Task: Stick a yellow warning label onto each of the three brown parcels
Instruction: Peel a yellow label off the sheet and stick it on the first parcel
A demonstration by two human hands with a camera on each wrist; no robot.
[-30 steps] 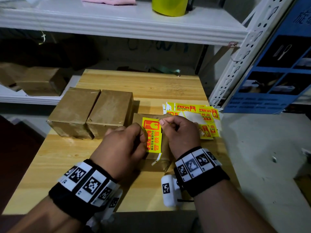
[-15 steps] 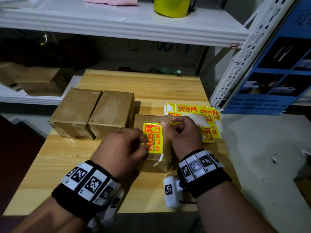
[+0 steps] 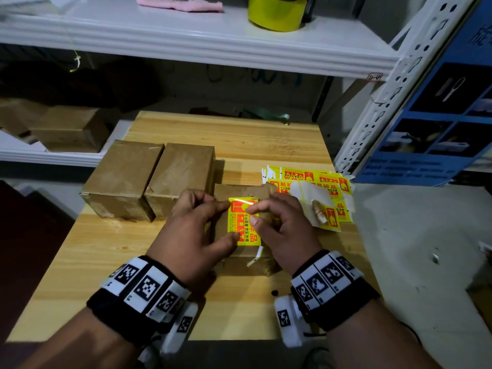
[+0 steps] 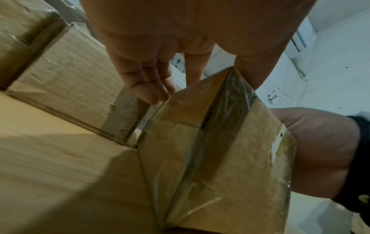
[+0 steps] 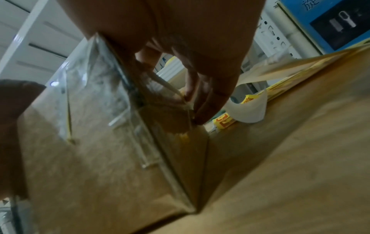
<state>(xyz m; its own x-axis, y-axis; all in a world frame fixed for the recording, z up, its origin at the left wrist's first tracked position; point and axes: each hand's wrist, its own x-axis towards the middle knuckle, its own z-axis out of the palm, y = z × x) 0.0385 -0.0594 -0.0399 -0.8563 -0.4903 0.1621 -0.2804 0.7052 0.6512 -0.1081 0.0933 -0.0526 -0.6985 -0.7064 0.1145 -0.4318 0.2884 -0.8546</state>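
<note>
Three brown parcels stand on the wooden table (image 3: 106, 249). Two sit side by side at the left (image 3: 122, 179) (image 3: 183, 174). On top of the third parcel (image 3: 247, 262), between my hands, lies a yellow warning label (image 3: 243, 230). My left hand (image 3: 231, 221) touches the label's left edge with forefinger and thumb. My right hand (image 3: 250, 214) presses its upper part with forefinger and thumb, and its other fingers are curled beside the parcel. The left wrist view has the taped parcel (image 4: 220, 142) under straight fingers (image 4: 158, 90). The right wrist view gives its side (image 5: 100, 142).
Sheets of yellow labels (image 3: 327, 182) and a curled white backing paper (image 3: 311, 193) lie right of the parcel. A white shelf above carries a yellow tape roll (image 3: 277, 12) and a pink cloth (image 3: 181, 4). A perforated shelf post (image 3: 386, 107) and a blue box (image 3: 439, 115) stand at the right.
The label, pinched by both hands over the parcel before, now lies on the parcel's top. My fingers have stretched out and rest on it.
</note>
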